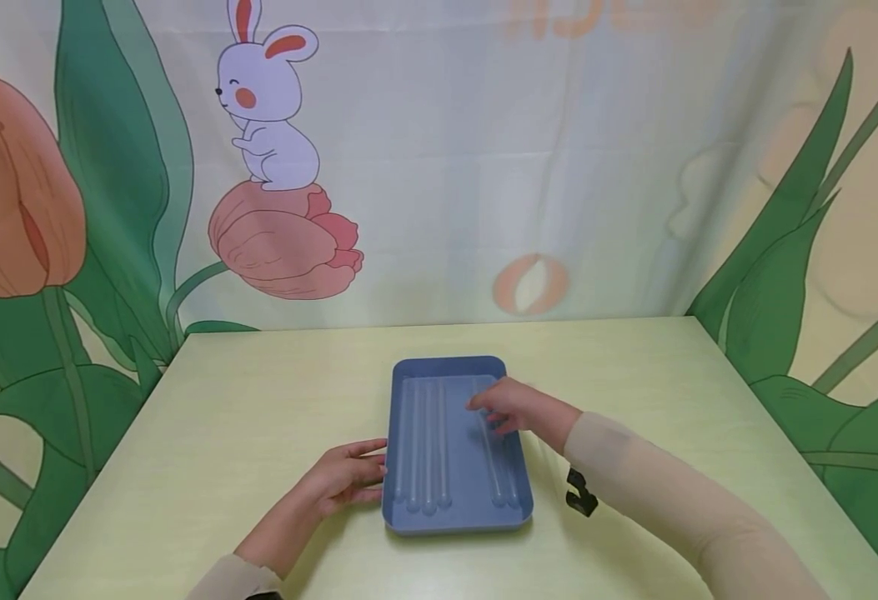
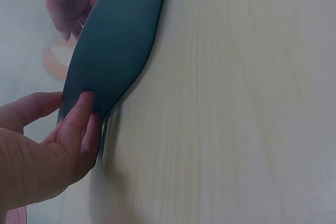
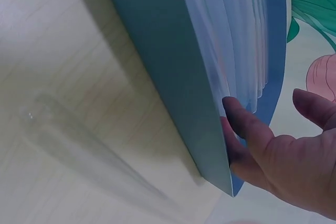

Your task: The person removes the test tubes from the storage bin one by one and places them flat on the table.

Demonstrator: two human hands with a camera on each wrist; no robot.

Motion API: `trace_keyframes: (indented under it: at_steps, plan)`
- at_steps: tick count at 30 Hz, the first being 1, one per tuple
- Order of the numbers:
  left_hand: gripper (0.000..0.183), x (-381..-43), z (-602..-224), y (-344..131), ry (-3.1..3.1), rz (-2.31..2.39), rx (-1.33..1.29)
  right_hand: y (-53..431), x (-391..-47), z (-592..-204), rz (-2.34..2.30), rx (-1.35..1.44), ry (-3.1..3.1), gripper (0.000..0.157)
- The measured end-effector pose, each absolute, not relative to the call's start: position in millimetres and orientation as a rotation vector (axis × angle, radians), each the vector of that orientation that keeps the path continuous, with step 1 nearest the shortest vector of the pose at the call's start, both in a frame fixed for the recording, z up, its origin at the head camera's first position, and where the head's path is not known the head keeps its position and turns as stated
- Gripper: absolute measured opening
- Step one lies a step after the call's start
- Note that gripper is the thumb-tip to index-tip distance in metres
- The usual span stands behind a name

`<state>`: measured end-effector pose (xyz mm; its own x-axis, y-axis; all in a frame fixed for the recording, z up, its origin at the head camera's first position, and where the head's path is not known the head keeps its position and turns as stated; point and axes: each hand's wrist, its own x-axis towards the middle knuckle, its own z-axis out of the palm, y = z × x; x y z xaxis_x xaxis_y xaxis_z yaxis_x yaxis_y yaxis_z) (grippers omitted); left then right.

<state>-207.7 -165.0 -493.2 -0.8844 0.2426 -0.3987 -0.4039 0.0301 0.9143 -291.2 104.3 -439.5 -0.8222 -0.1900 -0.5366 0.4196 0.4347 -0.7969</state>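
A blue tray rests on the table with clear, rounded-end tubes in it. Several tubes lie side by side along its left half, and a pair of tubes lies near the right wall. My left hand touches the outside of the tray's left wall with extended fingers. Over the right side, my right hand reaches past the rim, its fingers inside the tray near the tubes' ends. Its thumb stands apart, and no tube shows between thumb and fingers.
In the right wrist view, a blurred clear tube shows against the tabletop outside the tray; the head view does not show it. Behind the pale table hangs a curtain printed with a rabbit and tulips.
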Motion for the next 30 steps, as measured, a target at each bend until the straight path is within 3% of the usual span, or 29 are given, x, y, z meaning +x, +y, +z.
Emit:
trace_keyframes:
  at_steps: [7, 14, 16, 23, 26, 30]
  plan:
    - [0.062, -207, -493, -165, 1.869, 1.902, -0.166, 98, -301, -459, -1.358, 0.173, 2.197, 0.062]
    - [0.063, -208, -493, -165, 1.874, 1.906, -0.164, 113, -377, -570, -1.331, 0.100, 2.234, 0.051]
    - [0.063, -209, -493, -166, 1.878, 1.907, -0.161, 108, -369, -559, -1.326, 0.118, 2.238, 0.050]
    - [0.063, -208, -492, -165, 1.875, 1.902, -0.159, 84, -292, -459, -1.313, 0.178, 2.265, 0.045]
    - [0.062, -208, -493, -165, 1.874, 1.904, -0.166, 81, -287, -455, -1.341, 0.207, 2.234, 0.045]
    - [0.062, -207, -494, -166, 1.866, 1.910, -0.161, 85, -305, -480, -1.393, 0.191, 2.189, 0.040]
